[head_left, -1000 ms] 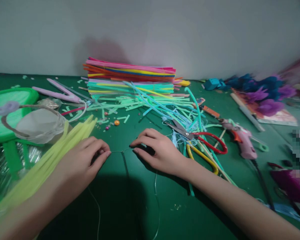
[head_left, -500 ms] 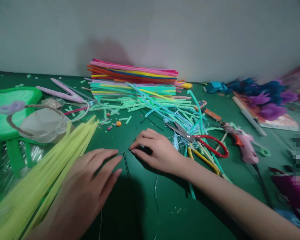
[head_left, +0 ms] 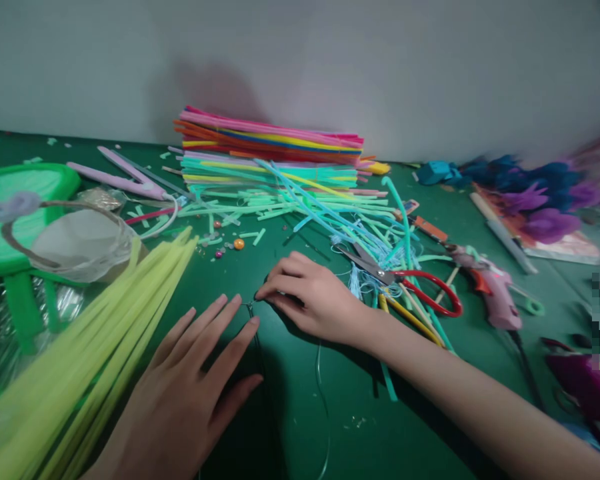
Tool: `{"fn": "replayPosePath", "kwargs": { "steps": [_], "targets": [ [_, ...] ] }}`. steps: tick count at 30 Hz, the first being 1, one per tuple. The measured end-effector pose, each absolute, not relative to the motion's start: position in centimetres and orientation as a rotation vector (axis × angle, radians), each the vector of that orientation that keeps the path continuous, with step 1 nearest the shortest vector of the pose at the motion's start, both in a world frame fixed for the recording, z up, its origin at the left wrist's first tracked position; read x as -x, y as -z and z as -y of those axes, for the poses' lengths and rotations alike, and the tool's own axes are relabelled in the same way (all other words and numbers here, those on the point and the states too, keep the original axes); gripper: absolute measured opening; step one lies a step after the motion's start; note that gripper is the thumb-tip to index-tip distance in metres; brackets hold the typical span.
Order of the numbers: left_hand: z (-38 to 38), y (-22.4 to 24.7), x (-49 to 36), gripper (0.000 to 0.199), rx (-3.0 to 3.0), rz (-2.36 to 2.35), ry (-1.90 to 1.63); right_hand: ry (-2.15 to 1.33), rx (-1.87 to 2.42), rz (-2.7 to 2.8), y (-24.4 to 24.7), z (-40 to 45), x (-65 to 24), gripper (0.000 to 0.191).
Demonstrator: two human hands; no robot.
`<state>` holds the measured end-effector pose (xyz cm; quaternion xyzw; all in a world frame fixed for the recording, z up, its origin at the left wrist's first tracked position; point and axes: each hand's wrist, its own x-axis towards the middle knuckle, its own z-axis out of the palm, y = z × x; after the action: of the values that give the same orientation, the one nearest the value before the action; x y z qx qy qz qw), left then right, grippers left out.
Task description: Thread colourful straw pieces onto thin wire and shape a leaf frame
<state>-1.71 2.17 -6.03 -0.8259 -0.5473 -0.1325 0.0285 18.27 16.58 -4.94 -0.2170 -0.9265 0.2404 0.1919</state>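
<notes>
My left hand lies with its fingers spread on the green table, its index fingertip by a dark thin cord. My right hand has thumb and index finger pinched together at the small looped top of that cord, where a fine clear thread shows. More clear thread curves over the table below my right wrist. Just beyond my right hand are red-handled scissors, half open on blue threads. Yellow-green pipe cleaners lie beside my left hand.
Bundled colored pipe cleaners lie along the wall. Beads sit ahead of my hands. A pink glue gun is at right. At left are a plastic cup and a lilac straightener.
My left hand has opened from a loose pinch near the cord, its fingers now spread flatter and slightly further right. My right hand keeps nearly the same pinch. The view has shifted slightly.
</notes>
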Motion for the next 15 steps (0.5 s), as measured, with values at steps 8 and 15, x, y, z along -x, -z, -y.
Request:
{"fn": "replayPosePath", "kwargs": {
  "steps": [8, 15],
  "targets": [
    [-1.98, 5.84, 1.75, 0.049, 2.537, 1.695, 0.435, -0.68, 0.624, 2.583, 5.02, -16.49, -18.07, 0.022],
    [-2.09, 5.82, 1.6, 0.051, 2.537, 1.711, 0.439, -0.691, 0.659, 2.567, 4.92, -16.33, -18.01, 0.021]
  ]
}}
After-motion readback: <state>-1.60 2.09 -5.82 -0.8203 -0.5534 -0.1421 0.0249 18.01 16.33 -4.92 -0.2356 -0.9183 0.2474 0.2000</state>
